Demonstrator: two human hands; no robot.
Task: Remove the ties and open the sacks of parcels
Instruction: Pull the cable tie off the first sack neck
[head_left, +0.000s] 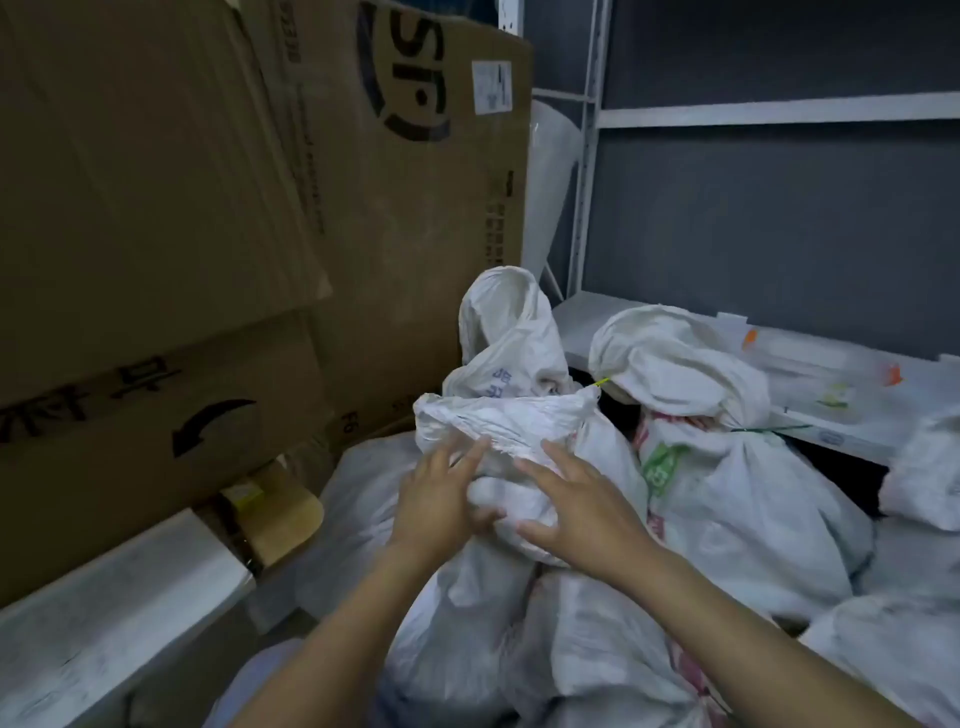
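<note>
Wall: dark grey, plain, behind the shelving on the right.
Shelving: white metal frame, upright post near the middle, one rail high across.
Shelf board: white, low at the right, small orange and green stickers toward its front edge.
Cardboard boxes: tall, brown, stacked at the left; black logo and white label on the rear one, black arrow on the front one.
Ledge: pale grey, lower left corner.
Light: dim, cool.

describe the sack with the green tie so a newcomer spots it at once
Find the white metal shelving on the right; in front of its lowest shelf stands a white sack, just right of the front sack that the left hand and right hand touch. Only it has a thin green tie round its neck and a green printed patch on its side.
</note>
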